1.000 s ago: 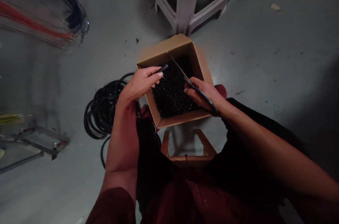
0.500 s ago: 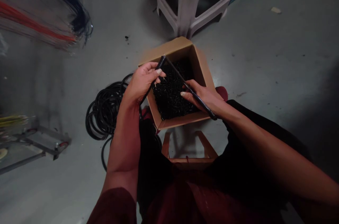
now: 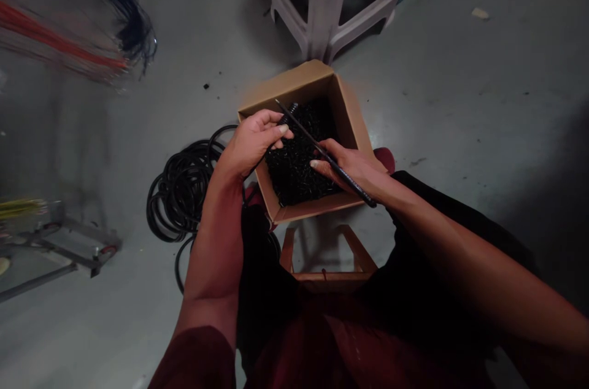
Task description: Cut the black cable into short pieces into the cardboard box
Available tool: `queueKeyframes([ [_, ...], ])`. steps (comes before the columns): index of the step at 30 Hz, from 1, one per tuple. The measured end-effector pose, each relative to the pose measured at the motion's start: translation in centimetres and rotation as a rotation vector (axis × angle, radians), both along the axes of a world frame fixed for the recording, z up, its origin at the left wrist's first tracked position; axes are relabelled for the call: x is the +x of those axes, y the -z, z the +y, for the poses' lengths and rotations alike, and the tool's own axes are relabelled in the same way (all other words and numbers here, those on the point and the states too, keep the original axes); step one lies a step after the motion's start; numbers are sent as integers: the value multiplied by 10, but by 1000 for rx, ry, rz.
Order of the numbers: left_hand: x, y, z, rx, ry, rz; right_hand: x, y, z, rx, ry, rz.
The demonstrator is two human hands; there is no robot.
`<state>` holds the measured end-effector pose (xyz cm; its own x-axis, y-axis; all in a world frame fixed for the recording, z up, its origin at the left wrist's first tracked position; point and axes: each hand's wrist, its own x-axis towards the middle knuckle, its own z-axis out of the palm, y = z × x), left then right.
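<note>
blk rod (image 3: 304, 130), r hand (image 3: 352, 169), now past l fingers (image 3: 281, 129)

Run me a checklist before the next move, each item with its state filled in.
1. Right hand closed on the slim black rod: ok.
2. Left hand holding the ribbed black piece: cannot tell, the fingers are too close to it to show contact.
3. Cardboard box upright on the floor: ok.
4. Black pieces inside the box: ok.
5. Floor around the box free of black specks: not ok.
6. Black cable coil apart from the box: cannot tell, the left forearm hides the gap.
</note>
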<state>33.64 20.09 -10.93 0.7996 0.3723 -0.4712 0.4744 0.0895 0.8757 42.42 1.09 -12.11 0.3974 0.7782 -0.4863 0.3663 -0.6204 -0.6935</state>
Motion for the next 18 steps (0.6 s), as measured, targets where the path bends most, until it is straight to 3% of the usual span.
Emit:
queueKeyframes([
  [18,-4,0,-1,26,140,43,-4,11,-4,14,-23,-221],
])
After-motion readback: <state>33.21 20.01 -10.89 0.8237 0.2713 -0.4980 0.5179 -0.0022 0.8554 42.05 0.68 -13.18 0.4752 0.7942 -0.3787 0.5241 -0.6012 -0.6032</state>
